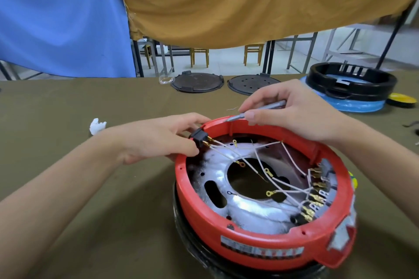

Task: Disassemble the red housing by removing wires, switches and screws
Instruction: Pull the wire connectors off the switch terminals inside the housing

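The left hand [158, 137] reaches to the far left rim of the red housing [256, 236]. Its thumb and fingers are curled around a small black switch [199, 137] and pinch it, just at the edge of the housing. Two brass terminals stick out of the switch toward the inside, and white wires [278, 184] run from them across the silver metal plate [244, 208] with the big round hole. The wires end in yellow ring lugs and in a row of brass connectors at the right wall. The housing is a round red ring with a label on the near side, and it stands on the olive table [90, 210]. The right hand [292, 112] is above the far rim and holds a thin grey screwdriver [258, 112] between thumb and fingers, its tip touching the rim.
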A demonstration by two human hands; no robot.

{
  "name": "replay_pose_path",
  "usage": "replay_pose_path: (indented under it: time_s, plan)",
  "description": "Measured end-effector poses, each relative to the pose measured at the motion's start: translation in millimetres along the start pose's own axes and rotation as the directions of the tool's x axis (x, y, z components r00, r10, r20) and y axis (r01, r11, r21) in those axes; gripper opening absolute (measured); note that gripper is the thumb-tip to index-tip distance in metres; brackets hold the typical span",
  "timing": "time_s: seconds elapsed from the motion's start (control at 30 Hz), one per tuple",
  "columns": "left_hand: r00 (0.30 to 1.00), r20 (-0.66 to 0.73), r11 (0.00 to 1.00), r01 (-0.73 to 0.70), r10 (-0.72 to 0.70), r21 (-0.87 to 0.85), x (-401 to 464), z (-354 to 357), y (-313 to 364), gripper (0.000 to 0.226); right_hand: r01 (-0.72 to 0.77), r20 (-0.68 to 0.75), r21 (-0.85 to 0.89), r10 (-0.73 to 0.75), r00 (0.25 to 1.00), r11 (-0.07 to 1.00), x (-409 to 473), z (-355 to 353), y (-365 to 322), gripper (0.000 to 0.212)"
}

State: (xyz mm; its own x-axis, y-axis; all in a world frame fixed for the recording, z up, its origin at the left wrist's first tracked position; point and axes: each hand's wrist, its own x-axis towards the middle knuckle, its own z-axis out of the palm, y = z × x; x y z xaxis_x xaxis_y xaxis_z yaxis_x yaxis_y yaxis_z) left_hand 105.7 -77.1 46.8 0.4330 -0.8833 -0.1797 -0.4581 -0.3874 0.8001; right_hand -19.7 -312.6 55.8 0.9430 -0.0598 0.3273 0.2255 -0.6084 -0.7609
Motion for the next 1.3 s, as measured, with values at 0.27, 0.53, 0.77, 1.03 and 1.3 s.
replay_pose_path:
  time_s: [0.27,0.53,0.77,1.03,1.3]
  plan:
    - [0.992,-0.009,0.992,-0.125,0.125,0.003,1.9,1.6,-0.9,0.054,0.033,0.077,-0.016,-0.032,0.997,0.999,0.1,9.4,-7.8,0.010]
    - [0.891,-0.169,0.862,-0.336,0.421,0.379,0.3,-9.4,2.6,0.022,0.044,0.015,-0.023,-0.043,0.999,0.999,-1.5,17.3,-4.2,0.007]
    - [0.794,-0.068,0.575,-0.374,0.604,0.728,1.0,3.7,10.0,0.010,0.033,0.023,-0.018,-0.033,0.999,0.999,-2.3,18.9,-2.5,0.004]
    - [0.797,-0.036,0.507,-0.348,0.603,0.788,0.6,8.5,11.3,0.005,-0.022,-0.051,-0.023,0.020,0.998,1.000,-3.1,18.4,-3.3,0.005]
    - [0.834,-0.055,0.551,-0.312,0.549,0.774,-3.9,-1.6,10.7,0.006,-0.158,-0.037,-0.042,0.157,0.987,0.987,-6.4,31.9,-12.2,0.008]
